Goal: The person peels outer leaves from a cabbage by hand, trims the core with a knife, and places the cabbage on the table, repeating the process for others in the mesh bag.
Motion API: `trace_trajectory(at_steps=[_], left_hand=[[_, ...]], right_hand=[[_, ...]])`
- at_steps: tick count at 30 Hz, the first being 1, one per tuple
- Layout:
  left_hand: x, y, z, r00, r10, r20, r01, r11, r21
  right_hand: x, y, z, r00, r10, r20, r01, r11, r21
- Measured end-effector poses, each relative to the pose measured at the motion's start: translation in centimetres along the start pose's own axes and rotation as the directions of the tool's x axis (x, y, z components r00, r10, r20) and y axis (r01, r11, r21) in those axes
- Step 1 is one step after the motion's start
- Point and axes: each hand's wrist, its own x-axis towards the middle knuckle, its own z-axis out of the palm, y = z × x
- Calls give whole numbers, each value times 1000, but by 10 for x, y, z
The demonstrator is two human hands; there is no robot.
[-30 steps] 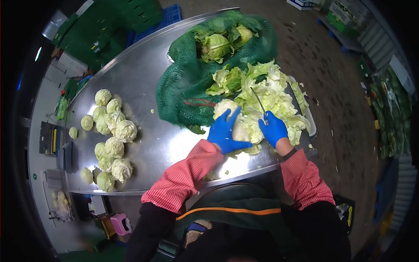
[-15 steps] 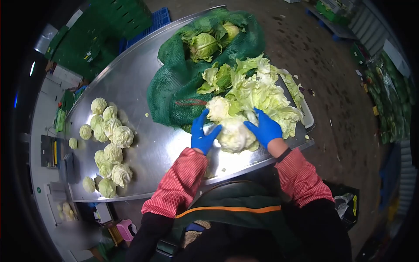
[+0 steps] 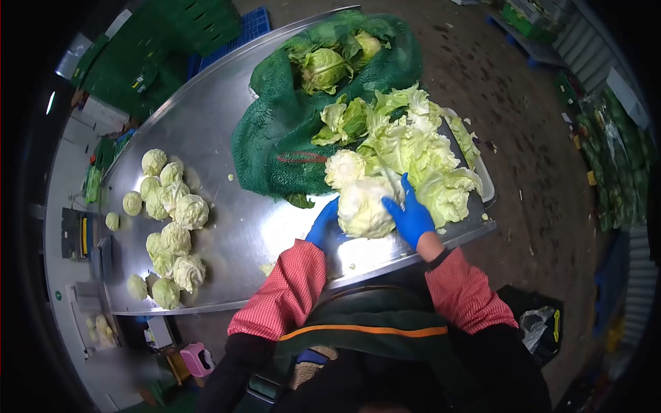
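In front of me a pale, peeled cabbage [image 3: 365, 206] sits between my two blue-gloved hands. My left hand [image 3: 325, 223] cups its left side, with the fingers partly hidden beneath it. On the right side, the thumb of my right hand [image 3: 413, 215] presses on the cabbage while the fingers reach up along its back edge. A smaller pale head [image 3: 344, 168] lies just behind it, touching. Loose outer leaves [image 3: 413, 148] are heaped to the right. Beyond is a green net sack [image 3: 275, 144] holding unpeeled cabbages [image 3: 323, 71].
Several peeled cabbages [image 3: 191, 211] are grouped on the left of the steel table [image 3: 227, 241]. A white tray [image 3: 486, 184] with leaves stands at the table's right edge. Green crates [image 3: 179, 27] are stacked at the back left. A black crate [image 3: 540, 330] is on the floor at right.
The cabbage has turned and shifted slightly left and up between my hands. My left hand has slid lower, under its side; my right hand has moved in closer against it.
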Motion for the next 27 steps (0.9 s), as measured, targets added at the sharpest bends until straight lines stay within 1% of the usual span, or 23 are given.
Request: trace_trajectory(at_steps=[1, 2, 3, 4, 5, 6, 7, 8, 9, 12, 15, 16, 17, 18, 19, 20, 21, 22, 23, 24, 27], left_hand=[[-10, 3, 13, 995, -48, -87, 49, 999, 4], [-15, 5, 20, 981, -90, -173, 92, 996, 3], [-13, 7, 18, 988, -117, -97, 116, 993, -10], [-10, 10, 17, 990, -138, -20, 137, 990, -21], [-8, 12, 15, 986, -157, 57, 159, 987, -31], [-9, 12, 14, 983, -122, 140, 142, 980, -143], [-12, 13, 20, 973, -34, 227, 80, 977, -196], [-20, 16, 25, 982, -18, 190, 69, 961, -268], [-27, 17, 28, 989, -4, 147, 54, 939, -341], [-34, 16, 33, 986, 110, 125, -54, 922, -384], [-45, 30, 48, 985, 152, 82, -104, 900, -423], [-46, 33, 46, 975, 182, 129, -83, 833, -547], [-47, 35, 40, 938, 222, 266, -10, 785, -620], [-48, 34, 32, 880, 270, 390, 75, 734, -676], [-51, 35, 26, 804, 320, 501, 172, 682, -711], [-65, 46, 33, 924, 271, 270, -237, 960, -151], [-72, 54, 43, 903, 406, 143, -425, 894, 141], [-68, 65, 36, 840, 512, 182, -543, 780, 313], [-69, 81, 36, 764, 600, 237, -632, 621, 464], [-77, 90, 39, 733, 642, 224, -652, 571, 498], [-73, 83, 38, 720, 642, 266, -636, 455, 624]], right_hand=[[7, -2, -1, 1000, 4, 24, -4, 1000, 31], [12, -9, -7, 997, -49, 52, 47, 998, 48], [14, -17, -14, 991, -106, 77, 101, 993, 66], [11, -29, -18, 987, -103, 126, 111, 992, -56], [8, -36, -16, 979, -165, 119, 172, 984, -48], [4, -42, -11, 967, -228, 111, 233, 972, -38], [1, -47, -8, 952, -289, 98, 293, 956, -26], [-2, -52, -4, 937, -340, 77, 344, 938, -41], [-6, -57, -4, 939, -334, 81, 339, 939, -62], [-18, -78, -13, 941, -328, 89, 337, 932, -131], [-20, -56, -10, 931, -347, 116, 353, 935, -38], [-21, -59, -9, 912, -409, 29, 404, 909, 102], [-18, -63, -12, 946, -321, 38, 299, 915, 271], [-16, -68, -17, 971, -229, 65, 180, 884, 431], [-14, -74, -19, 985, -136, 107, 50, 816, 575], [-5, -74, -9, 960, -278, -15, 242, 807, 539], [-4, -74, -9, 965, -255, 66, 165, 780, 603], [-5, -81, -13, 960, -238, 149, 84, 749, 657], [-7, -86, -14, 945, -226, 237, -4, 716, 698], [-6, -87, -10, 939, -183, 291, -77, 713, 697], [-5, -87, 9, 962, -173, 211, 23, 820, 571]])
